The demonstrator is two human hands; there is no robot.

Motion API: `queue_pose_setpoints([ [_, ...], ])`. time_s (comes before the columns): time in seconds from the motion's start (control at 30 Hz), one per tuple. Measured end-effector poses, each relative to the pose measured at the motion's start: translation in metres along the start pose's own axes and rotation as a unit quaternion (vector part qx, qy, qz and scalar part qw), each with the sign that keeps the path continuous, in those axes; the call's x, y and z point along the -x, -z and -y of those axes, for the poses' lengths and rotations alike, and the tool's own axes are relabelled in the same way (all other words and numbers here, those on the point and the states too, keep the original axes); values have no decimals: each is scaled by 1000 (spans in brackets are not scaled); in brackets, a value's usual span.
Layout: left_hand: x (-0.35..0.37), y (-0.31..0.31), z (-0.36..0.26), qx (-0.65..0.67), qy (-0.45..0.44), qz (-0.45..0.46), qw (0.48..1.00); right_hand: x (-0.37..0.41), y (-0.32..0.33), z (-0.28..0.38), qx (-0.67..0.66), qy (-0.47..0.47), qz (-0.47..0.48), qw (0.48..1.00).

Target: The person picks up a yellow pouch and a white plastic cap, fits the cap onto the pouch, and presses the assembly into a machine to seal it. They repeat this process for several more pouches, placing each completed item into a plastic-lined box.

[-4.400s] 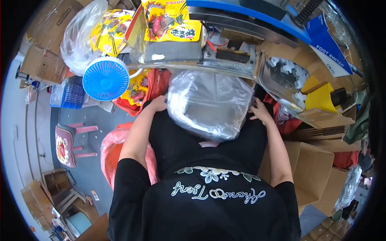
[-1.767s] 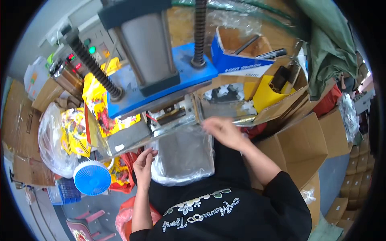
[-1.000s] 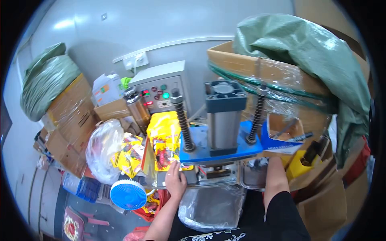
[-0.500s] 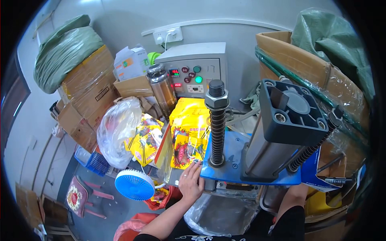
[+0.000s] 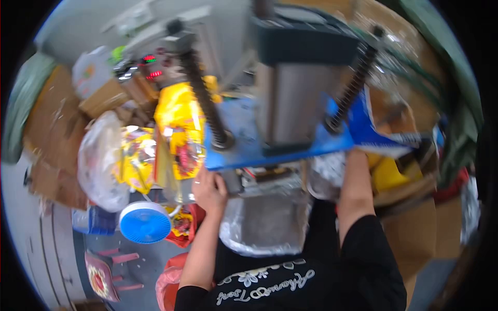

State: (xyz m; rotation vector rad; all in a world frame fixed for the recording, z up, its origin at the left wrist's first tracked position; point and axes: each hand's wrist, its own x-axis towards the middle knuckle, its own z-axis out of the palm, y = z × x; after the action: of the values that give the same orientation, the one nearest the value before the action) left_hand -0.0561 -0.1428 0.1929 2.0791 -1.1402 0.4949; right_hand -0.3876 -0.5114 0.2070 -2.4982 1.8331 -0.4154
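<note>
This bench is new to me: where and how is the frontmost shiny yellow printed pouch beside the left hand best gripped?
Probably by pinching the near edge of the shiny yellow printed pouch, coming from the person's side. It looks thin and flat, that edge faces the left hand, and the flat blue plate crowds its right side.

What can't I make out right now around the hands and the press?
Right hand, head view: hidden; the forearm runs up behind the blue plate and blue box.
Left hand, head view: blur hides what its fingers touch, if anything.
Red readouts, head view: digits too small and blurred.
Yellow pouch, head view: print lost to blur.
Grey rod, head view: cut off by the top edge.
</note>
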Motion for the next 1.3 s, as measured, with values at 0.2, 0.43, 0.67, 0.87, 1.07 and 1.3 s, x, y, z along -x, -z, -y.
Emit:
queue_pose_setpoints([
  [0.2,-1,-3,-1,-2,-38,-29,999,40,13,21,-36,-1,0,999],
  [0.43,-2,3,-6,4,-35,-32,999,83,27,33,-87,15,6,996],
  [0.67,-2,3,-4,6,-27,-23,999,116,39,38,-123,5,-46,991],
  [0.87,-2,3,-4,4,-22,-16,1000,163,47,55,-150,42,-207,966],
  [1.07,-2,2,-1,12,-25,-10,1000,198,86,66,-96,107,-246,958],
  [1.3,-7,11,-3,146,22,5,989,261,115,65,-121,183,-84,972],
])
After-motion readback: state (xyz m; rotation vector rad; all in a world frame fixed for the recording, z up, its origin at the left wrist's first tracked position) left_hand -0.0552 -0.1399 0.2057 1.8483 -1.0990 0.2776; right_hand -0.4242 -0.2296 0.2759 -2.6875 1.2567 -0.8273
